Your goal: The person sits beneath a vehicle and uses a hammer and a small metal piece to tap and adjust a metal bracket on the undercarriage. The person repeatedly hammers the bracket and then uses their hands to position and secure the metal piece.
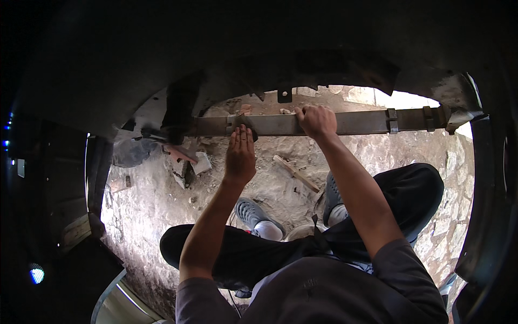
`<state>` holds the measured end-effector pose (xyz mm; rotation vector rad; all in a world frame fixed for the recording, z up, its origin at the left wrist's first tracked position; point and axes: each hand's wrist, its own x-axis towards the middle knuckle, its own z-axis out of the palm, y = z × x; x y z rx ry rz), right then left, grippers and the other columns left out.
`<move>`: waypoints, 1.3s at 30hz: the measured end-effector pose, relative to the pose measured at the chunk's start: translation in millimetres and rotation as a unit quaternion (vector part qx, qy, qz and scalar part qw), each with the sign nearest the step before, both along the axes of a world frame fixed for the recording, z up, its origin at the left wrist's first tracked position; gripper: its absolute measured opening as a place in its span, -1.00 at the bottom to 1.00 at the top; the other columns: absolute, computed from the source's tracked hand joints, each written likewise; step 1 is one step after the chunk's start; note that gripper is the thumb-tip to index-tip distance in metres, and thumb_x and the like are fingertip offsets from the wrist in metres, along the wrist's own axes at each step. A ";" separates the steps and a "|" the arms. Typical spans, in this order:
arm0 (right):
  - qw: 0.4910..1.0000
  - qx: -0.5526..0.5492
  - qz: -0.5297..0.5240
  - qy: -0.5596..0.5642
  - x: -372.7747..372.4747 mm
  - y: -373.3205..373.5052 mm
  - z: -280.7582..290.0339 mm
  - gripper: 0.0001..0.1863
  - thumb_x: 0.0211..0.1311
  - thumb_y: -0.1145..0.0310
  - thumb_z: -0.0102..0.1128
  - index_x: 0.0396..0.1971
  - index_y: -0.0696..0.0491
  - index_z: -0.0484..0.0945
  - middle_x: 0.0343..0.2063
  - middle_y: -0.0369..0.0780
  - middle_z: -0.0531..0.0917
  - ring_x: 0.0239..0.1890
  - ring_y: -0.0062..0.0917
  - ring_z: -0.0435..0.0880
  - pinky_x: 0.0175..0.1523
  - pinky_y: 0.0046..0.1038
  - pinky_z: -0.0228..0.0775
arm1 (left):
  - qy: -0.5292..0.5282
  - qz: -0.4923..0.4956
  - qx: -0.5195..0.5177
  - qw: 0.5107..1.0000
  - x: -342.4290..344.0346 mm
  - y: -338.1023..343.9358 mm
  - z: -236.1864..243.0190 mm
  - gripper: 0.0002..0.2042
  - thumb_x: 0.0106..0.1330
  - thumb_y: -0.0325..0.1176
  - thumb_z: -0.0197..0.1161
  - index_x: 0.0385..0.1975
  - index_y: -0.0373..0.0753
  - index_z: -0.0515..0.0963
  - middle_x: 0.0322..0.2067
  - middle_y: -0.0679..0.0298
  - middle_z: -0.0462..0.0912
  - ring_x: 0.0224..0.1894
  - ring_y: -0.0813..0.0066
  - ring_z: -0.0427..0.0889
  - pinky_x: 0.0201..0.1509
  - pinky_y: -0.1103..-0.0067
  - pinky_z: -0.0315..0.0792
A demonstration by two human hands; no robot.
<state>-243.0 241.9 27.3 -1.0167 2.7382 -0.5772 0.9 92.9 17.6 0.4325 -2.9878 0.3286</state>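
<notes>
A long grey metal bar [270, 126] runs left to right in front of me under a dark curved panel. My left hand [240, 157] lies with its fingers straight and together over a dark, sandpaper-like sheet [249, 126], pressing it against the bar. The left thumb is hidden. Farther right, my right hand [318, 123] is closed over the bar, its thumb side on the upper edge. Around the bar's right part sit a metal band [393, 121] and a second, darker band [428, 119].
Dark panels [318, 40] arch overhead and along both sides. On the rough floor below lie a wooden stick [297, 174] and broken pieces [200, 163] at the left. My shoes [253, 212] and bent knees are under my arms. A small tabbed bracket [284, 95] hangs beyond the bar.
</notes>
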 end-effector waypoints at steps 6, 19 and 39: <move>1.000 0.000 0.003 0.015 3.3 -2.6 -4.8 -0.49 0.49 -0.09 0.02 -0.32 -0.02 0.82 -0.33 -0.07 0.82 -0.14 -0.21 0.80 0.15 -0.17 0.50 | 0.016 -0.014 0.054 0.998 -28.9 -24.0 15.4 -0.20 0.10 -0.51 0.26 0.45 -0.57 0.23 0.47 -0.28 0.27 0.55 -0.07 0.26 0.69 0.25 0.01; 0.999 -0.026 0.010 0.020 2.7 -1.9 -5.1 -0.49 0.50 -0.09 0.03 -0.32 -0.03 0.81 -0.39 -0.05 0.80 -0.23 -0.14 0.80 0.08 -0.13 0.55 | 0.045 0.018 0.313 0.948 42.0 -15.6 2.7 -0.50 0.25 -0.64 0.11 0.21 -0.25 0.65 0.24 0.03 0.65 0.32 0.15 0.61 0.49 0.29 0.40; 0.999 -0.004 -0.015 0.045 1.1 -4.7 -7.3 -0.55 0.52 0.00 -0.03 -0.22 -0.07 0.82 -0.30 -0.05 0.81 -0.15 -0.13 0.80 0.13 -0.14 0.53 | 0.284 0.003 0.234 0.930 22.6 36.6 59.6 -0.49 0.29 -0.72 0.08 0.21 -0.18 0.65 0.23 0.09 0.67 0.33 0.11 0.60 0.45 0.25 0.45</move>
